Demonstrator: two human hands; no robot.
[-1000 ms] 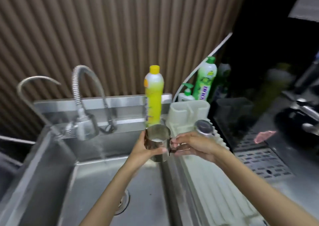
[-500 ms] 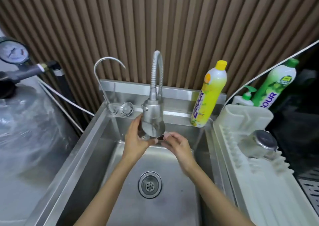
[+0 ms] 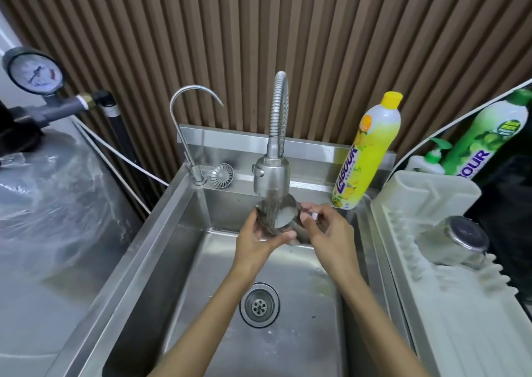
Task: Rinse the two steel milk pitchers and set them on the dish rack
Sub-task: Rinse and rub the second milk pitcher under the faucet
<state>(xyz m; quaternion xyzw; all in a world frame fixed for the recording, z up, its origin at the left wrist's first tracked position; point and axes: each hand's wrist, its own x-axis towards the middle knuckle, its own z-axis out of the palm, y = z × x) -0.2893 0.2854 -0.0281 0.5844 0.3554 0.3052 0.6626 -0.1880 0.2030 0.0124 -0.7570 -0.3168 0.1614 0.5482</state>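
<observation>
Frame centre: my left hand (image 3: 257,242) fingers curl round the pitcher (image 3: 283,218), my right hand (image 3: 328,234) fingers pinch its handle, under the running faucet (image 3: 270,176). I should tilt the mouth into the stream, swirl, dump.

Spray head (image 3: 270,179) crowds the sink (image 3: 161,261) (front half open); a pitcher (image 3: 452,245) occupies the dish rack (image 3: 460,333).

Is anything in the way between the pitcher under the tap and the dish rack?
Nothing visible does. Only the sink rim lies between the pitcher and the dish rack; the other pitcher lies on its far end.
</observation>
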